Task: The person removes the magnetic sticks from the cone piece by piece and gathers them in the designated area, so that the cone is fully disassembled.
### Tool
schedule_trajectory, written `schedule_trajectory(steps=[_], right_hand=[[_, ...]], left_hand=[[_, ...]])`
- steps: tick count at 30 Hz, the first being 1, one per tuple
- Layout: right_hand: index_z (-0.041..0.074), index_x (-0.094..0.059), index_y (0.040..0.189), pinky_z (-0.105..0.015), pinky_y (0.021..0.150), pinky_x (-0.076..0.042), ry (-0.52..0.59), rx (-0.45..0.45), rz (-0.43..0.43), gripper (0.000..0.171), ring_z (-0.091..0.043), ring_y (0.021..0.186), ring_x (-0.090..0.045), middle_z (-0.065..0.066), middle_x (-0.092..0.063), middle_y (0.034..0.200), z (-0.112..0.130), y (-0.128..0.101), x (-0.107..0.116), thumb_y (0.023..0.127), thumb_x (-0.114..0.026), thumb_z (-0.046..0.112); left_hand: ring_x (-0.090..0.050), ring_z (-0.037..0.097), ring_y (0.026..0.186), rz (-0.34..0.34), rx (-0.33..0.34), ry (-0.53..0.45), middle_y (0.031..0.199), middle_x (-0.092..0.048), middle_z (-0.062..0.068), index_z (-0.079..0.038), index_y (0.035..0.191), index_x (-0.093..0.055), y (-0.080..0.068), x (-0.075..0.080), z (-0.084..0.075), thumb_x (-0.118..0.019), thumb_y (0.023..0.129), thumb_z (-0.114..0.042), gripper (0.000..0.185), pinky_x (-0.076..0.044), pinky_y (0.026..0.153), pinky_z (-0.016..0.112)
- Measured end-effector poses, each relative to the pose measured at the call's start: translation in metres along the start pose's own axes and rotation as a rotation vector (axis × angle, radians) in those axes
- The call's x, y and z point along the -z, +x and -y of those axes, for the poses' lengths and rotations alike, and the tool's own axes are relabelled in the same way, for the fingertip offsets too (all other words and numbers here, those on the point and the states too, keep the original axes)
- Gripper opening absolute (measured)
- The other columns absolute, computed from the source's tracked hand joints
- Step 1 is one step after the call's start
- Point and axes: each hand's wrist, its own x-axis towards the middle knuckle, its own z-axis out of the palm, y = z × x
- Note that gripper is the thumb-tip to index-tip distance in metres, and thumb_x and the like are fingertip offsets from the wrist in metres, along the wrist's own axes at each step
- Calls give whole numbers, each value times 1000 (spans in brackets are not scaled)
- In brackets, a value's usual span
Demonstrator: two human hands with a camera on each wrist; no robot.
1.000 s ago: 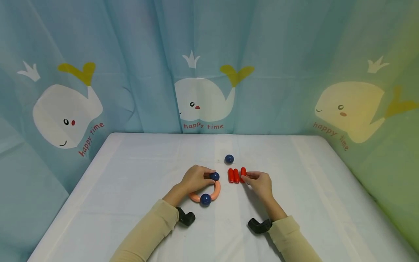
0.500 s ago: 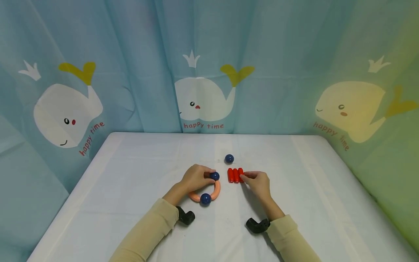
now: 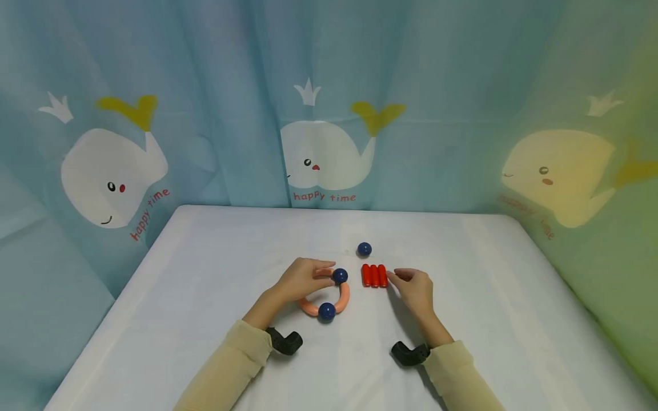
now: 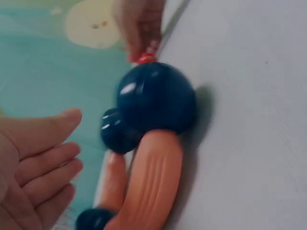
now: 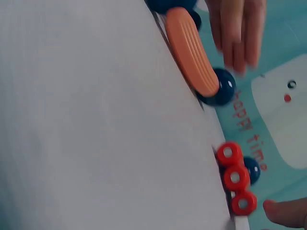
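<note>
Beside red rods [image 3: 374, 275]; right hand [image 3: 417, 290] now apart

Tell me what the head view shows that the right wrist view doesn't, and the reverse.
Only the head view: both beige fabric sleeves and black bent wrist devices.
Only the right wrist view: pale-centred round ends of three glossy red cylinders, and a partly hidden fourth dark-blue ball.
Both: those cylinders, three other balls, curved orange pieces, white tabletop, whale-print curtain, the left hand and right hand.
</note>
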Motion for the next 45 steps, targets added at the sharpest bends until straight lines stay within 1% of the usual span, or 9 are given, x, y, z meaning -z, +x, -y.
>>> schedule_trajectory(steps=[4, 7, 12, 16, 21, 26, 31, 36, 45], right_hand=[[-8, -65, 104, -25, 66, -49, 8, 26, -15, 33, -29, 85, -61, -21, -65, 97, -5, -1, 4, 85, -67, 18], [-8, -65, 105, -31, 73, -51, 40, 62, -24, 32, -30, 86, -62, -20, -66, 98, -5, -4, 3, 83, -68, 15], [-7, -66, 105, -40, 78, -50, 88, 164, -58, 29, -29, 85, -62, -20, -66, 98, 5, -10, -3, 81, -70, 9], [-7, -67, 102, -40, 76, -51, 106, 268, -10, 28, -28, 81, -63, -18, -66, 93, 16, -21, -14, 77, -74, 5], [-5, -68, 100, -37, 77, -52, 134, 385, 140, 28, -24, 83, -63, -12, -67, 92, 32, -41, -29, 74, -76, 3], [-6, -67, 99, -36, 75, -52, 138, 586, 282, 28, -23, 81, -64, -12, -67, 90, 41, -55, -43, 74, -76, 2], [-5, -66, 101, -32, 72, -53, 60, 748, 351, 31, -18, 74, -62, -9, -66, 90, 43, -62, -51, 74, -77, 7], [-3, -66, 103, -29, 75, -51, -22, 818, 404, 32, -16, 83, -61, -8, -66, 98, 44, -62, -55, 75, -76, 9], [-3, -66, 102, -32, 82, -49, -84, 878, 387, 29, -19, 92, -61, -8, -66, 100, 44, -64, -59, 76, -75, 8]], left_hand=[[-47, 12, 61, 39, -14, -55, 77, -64, -4, -15, 122, -62, -23, 8, 2, -70, 83, -27, 42, -38, 53, 24], [-46, 7, 57, 63, -73, -19, 66, -58, -6, -9, 119, -64, -41, 6, 9, -70, 83, -26, 40, -37, 51, 22], [-61, 10, 92, 25, -234, 200, 104, -67, 2, -4, 114, -65, -57, 3, 11, -71, 82, -23, 38, -48, 80, 27], [-60, 16, 100, 29, -294, 317, 109, -65, 4, -5, 111, -67, -59, 2, 6, -69, 83, -23, 33, -48, 85, 32], [-62, 15, 95, 38, -357, 412, 100, -68, 0, -10, 103, -70, -59, 1, 6, -68, 84, -22, 23, -49, 80, 30], [-63, 12, 89, 2, -419, 458, 92, -68, -6, -16, 92, -71, -59, 1, 8, -67, 85, -22, 10, -50, 74, 28], [-63, 12, 91, -15, -463, 467, 90, -69, -6, -16, 90, -70, -58, 2, 8, -68, 84, -20, 7, -50, 75, 27], [-63, 14, 92, -25, -448, 480, 91, -69, -5, -15, 91, -71, -59, 2, 8, -69, 82, -20, 10, -51, 75, 28], [-62, 9, 75, -33, -446, 469, 84, -66, -7, -16, 90, -71, -61, 2, 9, -68, 83, -21, 9, -49, 66, 24]])
